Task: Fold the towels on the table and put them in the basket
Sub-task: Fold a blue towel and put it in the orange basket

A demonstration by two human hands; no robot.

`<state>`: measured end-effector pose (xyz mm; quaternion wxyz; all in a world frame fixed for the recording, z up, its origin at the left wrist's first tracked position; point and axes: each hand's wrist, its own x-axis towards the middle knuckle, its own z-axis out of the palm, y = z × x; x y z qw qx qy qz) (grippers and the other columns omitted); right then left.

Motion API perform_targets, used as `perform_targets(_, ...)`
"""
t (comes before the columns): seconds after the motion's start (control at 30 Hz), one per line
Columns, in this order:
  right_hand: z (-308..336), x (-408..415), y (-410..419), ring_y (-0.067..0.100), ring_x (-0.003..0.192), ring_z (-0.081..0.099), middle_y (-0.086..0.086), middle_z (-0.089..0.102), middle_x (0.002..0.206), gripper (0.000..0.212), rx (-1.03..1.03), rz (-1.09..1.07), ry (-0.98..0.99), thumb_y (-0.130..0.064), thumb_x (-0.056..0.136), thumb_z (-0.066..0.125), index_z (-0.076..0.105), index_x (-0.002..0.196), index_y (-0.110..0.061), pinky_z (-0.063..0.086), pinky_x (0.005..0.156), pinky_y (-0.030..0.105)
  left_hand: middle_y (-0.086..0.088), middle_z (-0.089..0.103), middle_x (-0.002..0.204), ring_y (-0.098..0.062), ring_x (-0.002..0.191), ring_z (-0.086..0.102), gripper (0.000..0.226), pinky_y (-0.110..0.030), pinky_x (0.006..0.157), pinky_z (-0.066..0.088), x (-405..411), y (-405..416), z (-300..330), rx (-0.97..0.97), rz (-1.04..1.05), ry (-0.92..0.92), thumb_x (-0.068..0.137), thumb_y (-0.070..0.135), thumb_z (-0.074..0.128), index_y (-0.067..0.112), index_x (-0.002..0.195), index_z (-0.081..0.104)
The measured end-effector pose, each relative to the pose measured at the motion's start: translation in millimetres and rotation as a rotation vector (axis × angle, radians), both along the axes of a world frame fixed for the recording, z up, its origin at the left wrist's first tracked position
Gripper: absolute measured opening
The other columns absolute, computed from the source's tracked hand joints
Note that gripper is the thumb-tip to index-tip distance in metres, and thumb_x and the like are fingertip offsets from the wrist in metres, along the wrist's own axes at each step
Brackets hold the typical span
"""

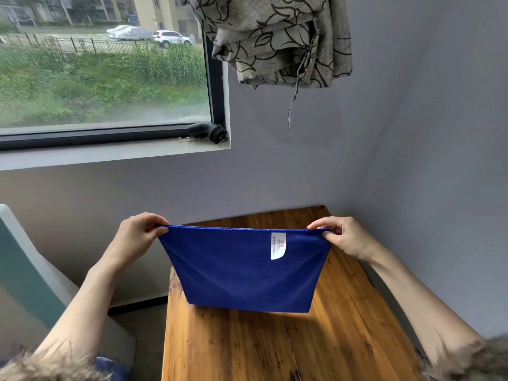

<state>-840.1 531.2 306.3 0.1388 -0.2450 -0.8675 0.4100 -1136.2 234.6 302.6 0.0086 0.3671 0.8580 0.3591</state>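
While held taut, blue towel [244, 273] above wooden table [343, 339].

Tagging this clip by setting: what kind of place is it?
Probably a room in a home: a wooden table pushed into a wall corner, a patterned curtain tied up beside a window facing grass and parked cars.

Left hand [138, 232]: raised, fingers and thumb curled, pinching the upper left corner of the towel [244, 273].
Right hand [342, 236]: raised level with the left, pinching the upper right corner.
Forearms: bare, extended forward, spread well apart.
Wrists: bent slightly inward.
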Motion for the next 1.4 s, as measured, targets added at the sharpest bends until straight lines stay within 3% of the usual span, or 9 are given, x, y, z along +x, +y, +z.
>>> perform_targets(0.1, -1, -5, 4, 0.008, 0.094, 0.06, -0.008, 0.067, 0.096, 0.028, 0.086, -0.053, -0.063, 0.0, 0.087, 0.054, 0.072, 0.099, -0.019, 0.044, 0.084, 0.02, -0.008, 0.067, 0.085, -0.021, 0.078, 0.059, 0.009, -0.004, 0.065, 0.037, 0, 0, -4, -0.028, -0.004, 0.033, 0.081, 0.0, 0.067, 0.004, 0.088, 0.072)
perform_targets(0.3, -5, -33, 26, 0.014, 0.08, 0.057, -0.002, 0.066, 0.084, 0.018, 0.194, -0.321, -0.058, -0.005, 0.085, 0.058, 0.067, 0.083, -0.02, 0.04, 0.073, 0.021, -0.013, 0.066, 0.091, -0.024, 0.084, 0.057, 0.009, -0.027, 0.076, 0.038, -4, 22, 2, -0.034, 0.037, 0.116, 0.086, 0.004, 0.062, 0.002, 0.091, 0.07)
perform_targets(0.53, 18, -47, 38, 0.014, 0.082, 0.057, -0.001, 0.062, 0.086, 0.013, 0.158, -0.414, 0.175, -0.003, 0.088, 0.054, 0.064, 0.092, -0.009, 0.039, 0.067, 0.018, -0.005, 0.061, 0.089, -0.017, 0.081, 0.054, 0.006, -0.024, 0.073, 0.04, -1, 33, 24, 0.268, 0.078, -0.054, 0.093, 0.009, 0.054, 0.007, 0.097, 0.059)
perform_targets(0.7, 6, -17, 19, 0.01, 0.079, 0.061, 0.006, 0.065, 0.089, 0.017, -0.124, -0.336, 0.297, 0.006, 0.087, 0.054, 0.063, 0.093, -0.007, 0.049, 0.075, 0.015, -0.008, 0.062, 0.084, -0.013, 0.075, 0.058, 0.009, -0.01, 0.069, 0.05, 20, 11, 0, 0.362, 0.01, -0.261, 0.091, 0.004, 0.055, 0.002, 0.098, 0.061)
perform_targets(0.83, -45, 18, 0, -0.007, 0.066, 0.062, 0.001, 0.066, 0.082, 0.016, -0.272, -0.275, 0.158, 0.009, 0.084, 0.057, 0.065, 0.092, -0.002, 0.047, 0.07, 0.006, -0.003, 0.065, 0.081, -0.004, 0.07, 0.059, 0.007, -0.006, 0.066, 0.048, 46, -17, -50, 0.163, -0.033, -0.323, 0.089, 0.002, 0.057, 0.007, 0.09, 0.062)
perform_targets(1.03, -138, 77, -35, 0.015, 0.078, 0.063, 0.014, 0.068, 0.092, 0.017, -0.455, -0.324, -0.222, 0.007, 0.083, 0.059, 0.066, 0.087, -0.008, 0.049, 0.069, 0.011, -0.006, 0.064, 0.075, -0.018, 0.07, 0.056, 0.008, -0.032, 0.072, 0.046, 95, -50, -137, -0.202, -0.044, -0.539, 0.089, 0.004, 0.059, 0.007, 0.082, 0.063)
perform_targets(1.13, -166, 103, -48, 0.021, 0.09, 0.062, 0.01, 0.068, 0.095, 0.014, -0.523, -0.324, -0.442, -0.002, 0.085, 0.059, 0.067, 0.091, -0.012, 0.052, 0.08, 0.028, -0.008, 0.067, 0.082, -0.018, 0.075, 0.059, 0.01, -0.035, 0.076, 0.049, 117, -66, -168, -0.349, -0.054, -0.648, 0.09, 0.012, 0.059, 0.008, 0.084, 0.064)
perform_targets(1.27, -181, 126, -56, 0.024, 0.095, 0.064, 0.011, 0.067, 0.1, 0.019, -0.671, -0.32, -0.603, -0.005, 0.086, 0.06, 0.063, 0.105, -0.009, 0.052, 0.081, 0.031, -0.001, 0.068, 0.075, -0.013, 0.07, 0.062, 0.008, -0.019, 0.063, 0.048, 135, -78, -188, -0.377, -0.016, -0.818, 0.09, 0.013, 0.06, 0.014, 0.082, 0.062)
perform_targets(1.4, -189, 125, -55, 0.025, 0.089, 0.065, 0.016, 0.068, 0.097, 0.013, -0.845, -0.405, -0.488, -0.001, 0.088, 0.057, 0.065, 0.099, -0.004, 0.052, 0.078, 0.031, -0.006, 0.066, 0.077, -0.013, 0.07, 0.064, 0.008, -0.021, 0.058, 0.055, 135, -74, -195, -0.305, 0.034, -0.874, 0.09, 0.013, 0.059, 0.013, 0.082, 0.061)
